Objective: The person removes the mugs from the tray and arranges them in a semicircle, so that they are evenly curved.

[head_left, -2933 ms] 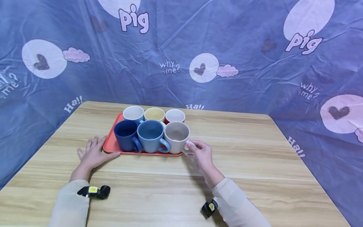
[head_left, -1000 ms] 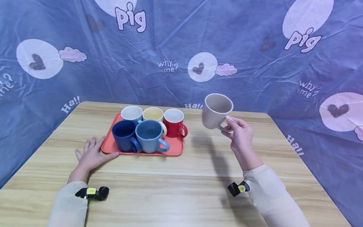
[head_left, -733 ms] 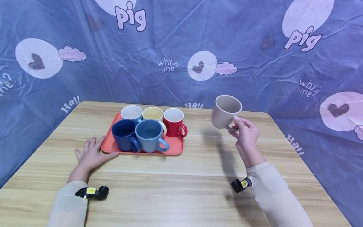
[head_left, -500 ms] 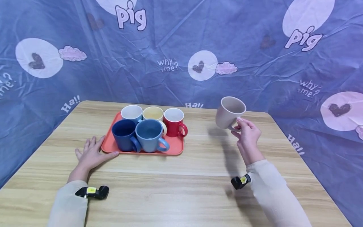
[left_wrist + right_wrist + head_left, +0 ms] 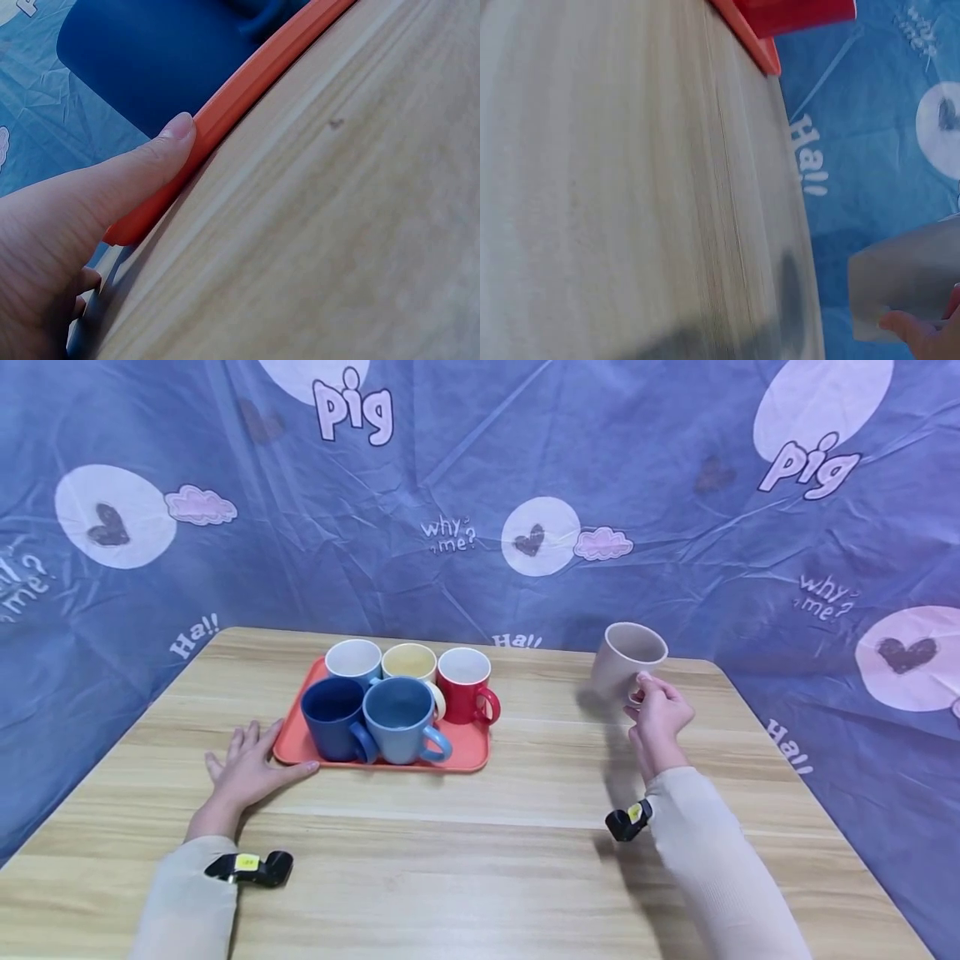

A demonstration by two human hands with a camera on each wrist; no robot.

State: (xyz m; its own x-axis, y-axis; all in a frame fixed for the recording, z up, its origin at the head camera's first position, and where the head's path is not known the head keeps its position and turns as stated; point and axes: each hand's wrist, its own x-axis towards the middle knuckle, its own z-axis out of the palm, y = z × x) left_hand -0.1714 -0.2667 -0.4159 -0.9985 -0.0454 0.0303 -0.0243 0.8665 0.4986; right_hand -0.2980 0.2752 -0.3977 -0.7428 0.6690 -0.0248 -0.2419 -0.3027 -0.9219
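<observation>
A greyish-beige mug [image 5: 619, 670] hangs low over the far right of the table, slightly tilted. My right hand [image 5: 660, 720] pinches it by the handle; in the right wrist view the thumb [image 5: 906, 327] lies on the handle side of the mug [image 5: 907, 270]. My left hand [image 5: 247, 772] has its fingers spread at the left front corner of the orange tray [image 5: 468, 752]. Its thumb [image 5: 154, 165] presses along the tray rim [image 5: 225, 124], close to a dark blue mug [image 5: 330, 718]. Next to that mug on the tray stands a light blue mug [image 5: 397, 722].
Along the tray's back row are a blue mug with a white inside [image 5: 352, 660], a cream mug with a yellow inside [image 5: 409, 662] and a red mug [image 5: 459, 693]. The wooden table [image 5: 450, 860] ends at a blue patterned curtain [image 5: 420, 585] behind.
My right hand lifted the grey mug off the tray's front right spot, carried it right, and lowered it towards the table. My left hand stayed at the tray corner.
</observation>
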